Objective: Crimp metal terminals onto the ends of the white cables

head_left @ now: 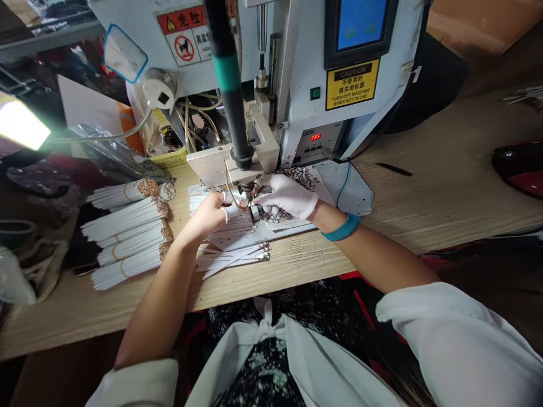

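Note:
My left hand (212,212), with white covers on some fingertips, is pinched closed just left of the soldering machine's tip (247,195). What it pinches is hidden at the tip. My right hand (291,196), in a white glove, reaches the tip from the right with its fingers closed; I cannot make out what is in them. White flat wires (232,230) lie on the board beneath my left hand. Small metal parts (303,178) are heaped beside and behind my right hand. More wires with metal ends (237,257) lie at the board's front edge.
Banded bundles of white wires (127,237) with copper-coloured ends lie at left. A lit lamp (23,121) and a yellow basket (172,157) stand behind them. The machine body (292,73) rises ahead, its red display (315,137) lit. A thin dark tool (394,169) lies at right.

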Demonstrator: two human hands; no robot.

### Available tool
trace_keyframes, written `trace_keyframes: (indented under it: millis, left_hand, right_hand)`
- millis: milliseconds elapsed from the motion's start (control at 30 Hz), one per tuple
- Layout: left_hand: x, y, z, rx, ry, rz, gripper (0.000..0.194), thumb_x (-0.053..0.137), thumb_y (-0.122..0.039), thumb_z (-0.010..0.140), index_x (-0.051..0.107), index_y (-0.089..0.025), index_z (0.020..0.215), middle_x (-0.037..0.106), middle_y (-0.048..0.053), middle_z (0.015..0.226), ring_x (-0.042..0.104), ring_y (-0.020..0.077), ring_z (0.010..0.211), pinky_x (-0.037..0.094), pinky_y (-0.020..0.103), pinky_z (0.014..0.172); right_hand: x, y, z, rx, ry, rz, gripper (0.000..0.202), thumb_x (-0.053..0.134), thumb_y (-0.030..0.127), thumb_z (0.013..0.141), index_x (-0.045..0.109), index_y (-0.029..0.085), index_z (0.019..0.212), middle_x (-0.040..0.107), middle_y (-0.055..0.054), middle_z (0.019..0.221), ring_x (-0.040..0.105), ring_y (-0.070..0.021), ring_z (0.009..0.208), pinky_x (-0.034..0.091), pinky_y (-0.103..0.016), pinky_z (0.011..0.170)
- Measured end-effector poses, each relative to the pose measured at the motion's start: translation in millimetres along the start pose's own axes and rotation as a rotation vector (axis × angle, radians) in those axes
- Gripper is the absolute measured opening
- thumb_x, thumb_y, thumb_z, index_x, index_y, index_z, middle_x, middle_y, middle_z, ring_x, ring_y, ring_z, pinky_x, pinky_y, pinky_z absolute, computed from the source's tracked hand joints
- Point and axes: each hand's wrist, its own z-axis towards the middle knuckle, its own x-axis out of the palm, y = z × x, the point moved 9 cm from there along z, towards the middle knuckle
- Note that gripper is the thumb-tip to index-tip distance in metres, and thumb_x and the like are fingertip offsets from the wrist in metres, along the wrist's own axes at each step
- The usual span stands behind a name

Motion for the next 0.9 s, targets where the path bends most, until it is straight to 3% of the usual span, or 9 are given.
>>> trace_keyframes:
  millis: [233,400,567,767,833,900]
  left_hand:
    - [-0.3,-4,1,0.019,0.002,0.028,0.036,0.073,-0.049,0.055,0.066,-0.014,0.063,0.058,-0.001,0.06,0.051,0.0139,0.062,0.043,0.026,0.061]
    - [-0.5,-6,0,0.042,0.005,0.015,0.037,0.073,-0.049,0.055,0.065,-0.014,0.064,0.058,-0.001,0.06,0.051,0.0146,0.063,0.042,0.026,0.061]
    - [1.6,-6,0,0.048,0.017,0.05,0.039,0.071,-0.052,0.058,0.057,-0.015,0.055,0.049,-0.003,0.053,0.045,0.0121,0.058,0.037,0.023,0.055]
    - [-5.4,-12,-10,0.125,0.023,0.095,0.04,0.071,-0.053,0.061,0.06,-0.014,0.056,0.059,0.001,0.061,0.048,0.0125,0.058,0.039,0.023,0.055]
    - [-2.6,-12,-17,0.136,0.084,0.155,0.039,0.07,-0.052,0.064,0.065,-0.014,0.061,0.064,0.003,0.064,0.053,0.0142,0.061,0.042,0.024,0.057]
    - [6.2,-9,-25,0.123,0.179,0.257,0.036,0.067,-0.05,0.069,0.069,-0.014,0.069,0.066,0.003,0.066,0.056,0.0154,0.062,0.043,0.024,0.057]
  right_hand:
    - [-2,-1,0,-0.016,-0.007,-0.02,0.02,0.063,0.001,0.075,0.061,0.012,0.092,0.053,0.005,0.057,0.049,-0.0065,0.044,0.04,-0.016,0.034]
    - [-1,0,-1,0.023,-0.013,0.005,0.018,0.063,-0.001,0.074,0.057,0.014,0.082,0.053,0.006,0.057,0.048,-0.0055,0.041,0.04,-0.016,0.033]
    - [1,1,-1,0.033,-0.041,-0.002,0.018,0.062,-0.001,0.074,0.054,0.015,0.079,0.053,0.006,0.057,0.049,-0.0058,0.042,0.04,-0.015,0.032]
    - [-21,13,-12,-0.045,-0.058,-0.121,0.014,0.061,0.001,0.078,0.057,0.014,0.083,0.06,0.002,0.064,0.061,-0.0095,0.05,0.047,-0.016,0.036]
    - [-20,10,-17,-0.015,0.036,-0.19,0.01,0.062,0.005,0.08,0.06,0.013,0.086,0.064,-0.001,0.068,0.065,-0.0112,0.053,0.048,-0.016,0.037]
    - [-8,-1,-22,0.059,0.213,-0.229,0.006,0.064,0.01,0.081,0.065,0.013,0.086,0.067,-0.003,0.071,0.064,-0.0101,0.051,0.048,-0.016,0.037]
